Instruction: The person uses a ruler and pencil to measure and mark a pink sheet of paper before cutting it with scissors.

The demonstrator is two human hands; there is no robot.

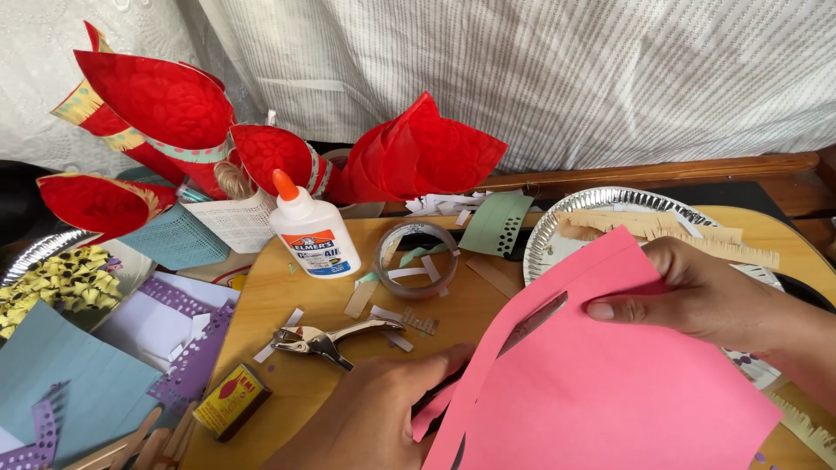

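Observation:
A large pink paper sheet fills the lower right, with a long cut running up it from the bottom edge. My right hand pinches the sheet's upper right part, thumb on top. My left hand sits at the sheet's left edge, closed around a pair of scissors. A metal blade of the scissors shows through the slit, while the handles are mostly hidden by my fingers. A narrow pink strip hangs partly cut on the left.
On the round wooden board lie a silver hole punch, a white glue bottle, a clear tape roll and paper scraps. A foil plate holds fringed tan strips. Red paper cones stand behind; a yellow matchbox lies left.

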